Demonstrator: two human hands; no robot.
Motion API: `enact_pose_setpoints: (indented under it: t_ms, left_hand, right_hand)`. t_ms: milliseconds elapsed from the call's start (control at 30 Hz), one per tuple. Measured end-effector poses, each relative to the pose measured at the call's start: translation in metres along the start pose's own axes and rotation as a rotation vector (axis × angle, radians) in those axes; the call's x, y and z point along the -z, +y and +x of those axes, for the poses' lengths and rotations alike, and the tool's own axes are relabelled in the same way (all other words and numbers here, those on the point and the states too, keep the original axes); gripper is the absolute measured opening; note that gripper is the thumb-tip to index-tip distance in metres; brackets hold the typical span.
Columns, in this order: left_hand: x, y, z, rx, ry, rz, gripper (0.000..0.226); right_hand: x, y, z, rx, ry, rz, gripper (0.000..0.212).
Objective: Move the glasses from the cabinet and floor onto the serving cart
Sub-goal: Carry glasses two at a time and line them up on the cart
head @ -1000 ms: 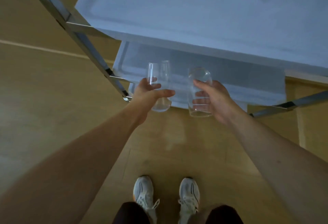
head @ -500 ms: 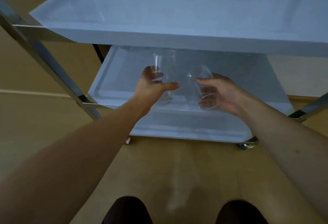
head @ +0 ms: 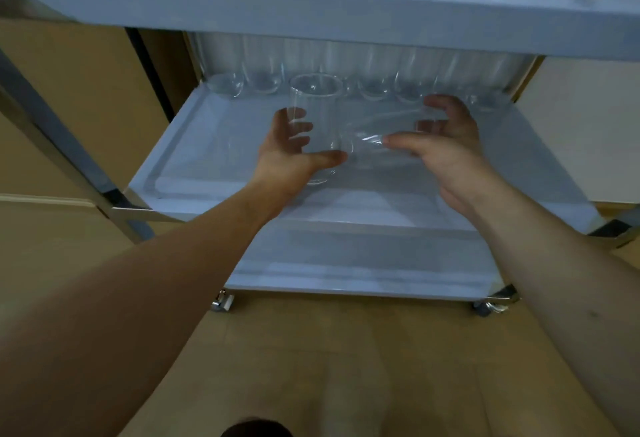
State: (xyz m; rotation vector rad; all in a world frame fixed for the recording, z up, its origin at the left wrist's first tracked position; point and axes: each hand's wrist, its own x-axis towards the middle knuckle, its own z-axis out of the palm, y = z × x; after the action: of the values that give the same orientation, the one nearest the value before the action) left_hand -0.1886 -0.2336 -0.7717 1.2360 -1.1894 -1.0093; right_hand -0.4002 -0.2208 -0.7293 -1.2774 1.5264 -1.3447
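While your left hand (head: 294, 149) grips 1 upright clear drinking glass (head: 313, 125) over the white cart's middle shelf (head: 194, 159), your right hand (head: 440, 145) wraps another blurred, tilted clear glass (head: 384, 128).

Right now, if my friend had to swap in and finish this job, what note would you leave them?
Left hand grips an upright glass over the cart's middle shelf.
Right hand holds a second glass, blurred and seemingly tilted.
Done: a row of glasses stands along the back of that shelf.
Left: set both held glasses down by that row. The cabinet and any remaining glasses are out of view.
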Motion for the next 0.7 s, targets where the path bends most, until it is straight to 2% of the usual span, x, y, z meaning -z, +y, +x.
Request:
enact_pose_setpoints:
  t_ms: [133,267,500,700]
  left_hand:
    - [0.011,-0.004,0.0,-0.049,0.029,0.022,0.087]
    - [0.028,-0.006,-0.001,-0.052,0.057,0.087,0.091]
    - [0.076,-0.007,0.0,-0.032,0.209,0.216,0.087]
    - [0.098,-0.009,0.002,-0.053,0.279,0.416,0.088]
  right_hand:
    - [-0.015,-0.013,0.004,0.188,0.03,0.002,0.09]
    - [-0.035,-0.01,0.004,0.257,-0.001,0.02,0.097]
    - [-0.068,-0.005,0.007,0.263,-0.037,0.097,0.087]
    - [-0.081,0.023,0.007,0.152,-0.084,-0.002,0.103]
